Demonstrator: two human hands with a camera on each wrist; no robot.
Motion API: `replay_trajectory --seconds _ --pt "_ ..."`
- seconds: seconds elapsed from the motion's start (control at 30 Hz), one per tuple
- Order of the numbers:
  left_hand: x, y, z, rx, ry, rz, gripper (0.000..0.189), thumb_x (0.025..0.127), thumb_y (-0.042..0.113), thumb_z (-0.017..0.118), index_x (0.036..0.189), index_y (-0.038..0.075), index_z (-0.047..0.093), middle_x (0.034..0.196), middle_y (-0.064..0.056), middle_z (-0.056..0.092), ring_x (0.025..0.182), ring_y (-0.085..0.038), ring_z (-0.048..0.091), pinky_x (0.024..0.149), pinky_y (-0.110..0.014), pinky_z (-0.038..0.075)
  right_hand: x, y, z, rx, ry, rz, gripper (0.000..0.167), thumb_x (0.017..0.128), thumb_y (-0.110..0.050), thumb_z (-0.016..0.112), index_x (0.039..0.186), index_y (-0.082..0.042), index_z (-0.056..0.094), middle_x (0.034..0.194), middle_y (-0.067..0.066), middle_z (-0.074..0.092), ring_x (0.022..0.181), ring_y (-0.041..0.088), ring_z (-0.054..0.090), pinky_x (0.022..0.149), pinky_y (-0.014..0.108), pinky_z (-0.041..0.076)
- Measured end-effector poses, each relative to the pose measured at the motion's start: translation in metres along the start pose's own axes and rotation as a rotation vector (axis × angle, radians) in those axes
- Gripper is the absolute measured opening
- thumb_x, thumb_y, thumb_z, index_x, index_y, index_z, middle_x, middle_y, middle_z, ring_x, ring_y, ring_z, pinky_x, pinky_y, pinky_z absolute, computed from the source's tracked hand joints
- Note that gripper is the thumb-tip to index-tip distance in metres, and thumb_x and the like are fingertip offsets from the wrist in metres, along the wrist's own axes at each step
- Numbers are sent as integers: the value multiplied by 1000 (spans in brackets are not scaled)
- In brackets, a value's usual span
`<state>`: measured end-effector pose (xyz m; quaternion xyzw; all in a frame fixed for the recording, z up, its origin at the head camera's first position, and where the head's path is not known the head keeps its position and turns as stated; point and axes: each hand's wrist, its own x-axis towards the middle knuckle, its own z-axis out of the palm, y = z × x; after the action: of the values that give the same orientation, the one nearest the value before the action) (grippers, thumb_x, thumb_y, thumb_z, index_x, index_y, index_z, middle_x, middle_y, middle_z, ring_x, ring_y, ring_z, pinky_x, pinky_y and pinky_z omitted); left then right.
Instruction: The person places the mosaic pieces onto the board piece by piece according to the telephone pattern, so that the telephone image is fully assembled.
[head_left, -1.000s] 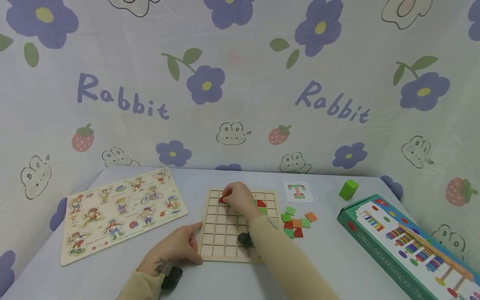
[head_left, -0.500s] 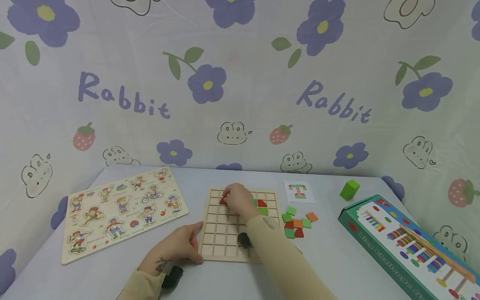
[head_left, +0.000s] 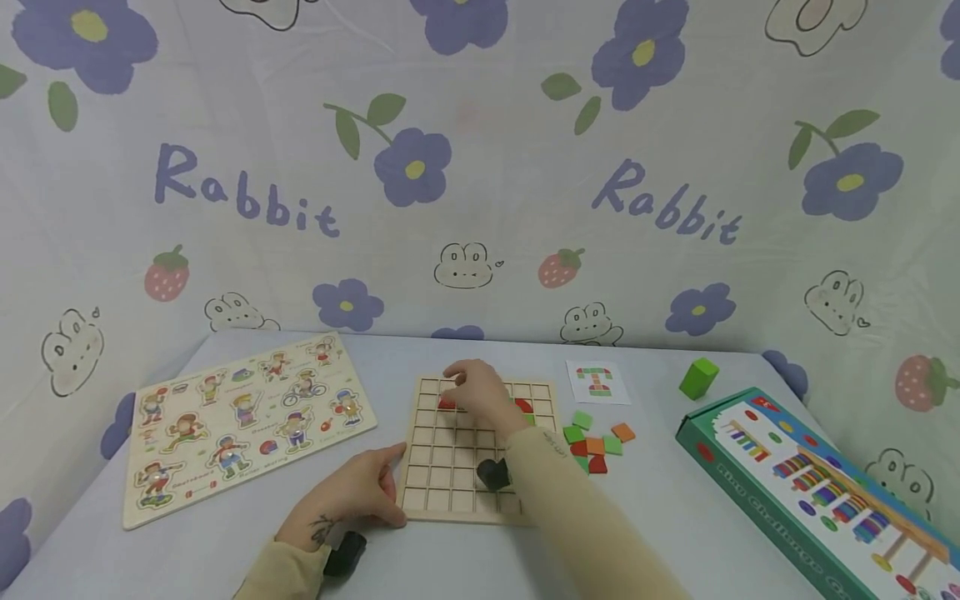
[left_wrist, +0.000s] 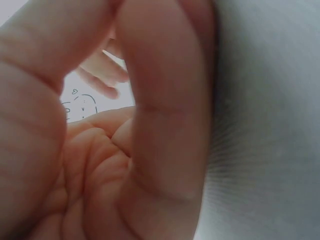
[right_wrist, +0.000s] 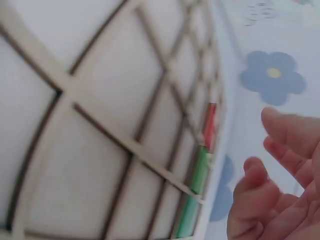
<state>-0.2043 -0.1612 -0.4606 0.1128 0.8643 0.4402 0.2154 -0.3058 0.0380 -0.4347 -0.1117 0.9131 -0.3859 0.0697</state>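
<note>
A wooden grid board (head_left: 442, 454) lies flat on the white table. My left hand (head_left: 360, 487) rests at its left edge, index fingertip on the side and thumb by the lower corner; the left wrist view shows those fingers bent, with a gap inside. Over the board's top row hovers my right hand (head_left: 482, 396), thumb and fingers spread apart with nothing between them. Below its fingertips a red piece (head_left: 447, 402) sits in a cell. Another red piece (head_left: 524, 406) shows right of the hand. Green strips (right_wrist: 194, 185) appear along the grid in the right wrist view.
Loose green, orange and red tiles (head_left: 594, 446) lie right of the board, below a pattern card (head_left: 597, 382). A green block (head_left: 699, 379) and a long game box (head_left: 817, 492) stand farther right. A picture puzzle board (head_left: 247, 425) lies at the left.
My right hand's fingers have parted from the red piece and lifted slightly, leaving it in the top-row cell. The left hand stays at the board's edge.
</note>
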Motion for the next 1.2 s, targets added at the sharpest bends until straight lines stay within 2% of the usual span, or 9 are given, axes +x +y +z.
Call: replay_trajectory --seconds 0.2,0.27,0.37,0.5,0.63,0.77,0.93,1.07,1.2 --pt "-1 1 0 4 5 -2 100 58 6 84 142 -1 31 64 -4 55 53 -12 48 48 -25 37 -16 10 -32 350 -28 -15 49 79 -15 72 125 -14 56 105 11 60 84 18 58 69 37 48" --pt "0 1 0 5 6 -4 100 58 6 84 142 -1 31 64 -4 55 53 -12 48 48 -25 37 -25 17 -45 413 -40 -7 51 79 -14 71 127 -16 54 110 14 60 82 16 60 69 39 48" --pt "0 1 1 7 4 -6 100 58 7 84 142 -1 31 64 -4 55 53 -12 48 48 -25 38 -41 32 -64 467 -36 13 54 80 -13 70 130 -18 51 119 16 57 87 15 62 76 42 49" --pt "0 1 0 14 -2 -17 101 59 9 84 143 -1 30 65 -4 56 53 -12 48 48 -25 38 -66 58 -84 461 20 79 52 80 -13 69 129 -18 51 125 12 56 95 19 61 79 42 48" --pt "0 1 1 14 1 -26 101 58 9 84 143 0 30 65 -4 56 52 -13 48 48 -25 37 -87 87 -99 396 76 146 51 80 -12 67 129 -13 51 128 14 54 100 22 58 78 37 48" --pt "-1 2 1 14 4 -21 100 58 7 84 142 -1 30 65 -5 55 53 -13 48 48 -25 38 -103 112 -111 356 97 219 54 79 -10 67 131 -8 49 127 17 52 91 21 57 71 30 47" --pt "-2 3 1 15 6 -16 100 58 7 84 142 -1 31 65 -5 55 53 -13 48 49 -26 38 -117 127 -121 308 79 327 56 77 -8 69 129 -5 50 113 15 53 74 19 48 57 26 39" --pt "0 3 1 11 2 -23 100 58 7 84 142 -1 30 64 -4 55 53 -13 48 49 -25 38 -122 133 -124 260 58 387 53 75 -5 70 125 -2 53 96 10 51 80 19 46 60 27 37" --pt "0 1 1 13 -2 -15 100 58 7 84 142 -2 30 65 -4 55 53 -13 49 49 -25 39 -123 139 -123 214 51 443 51 75 -5 71 123 -3 55 94 9 50 89 22 43 66 30 37"
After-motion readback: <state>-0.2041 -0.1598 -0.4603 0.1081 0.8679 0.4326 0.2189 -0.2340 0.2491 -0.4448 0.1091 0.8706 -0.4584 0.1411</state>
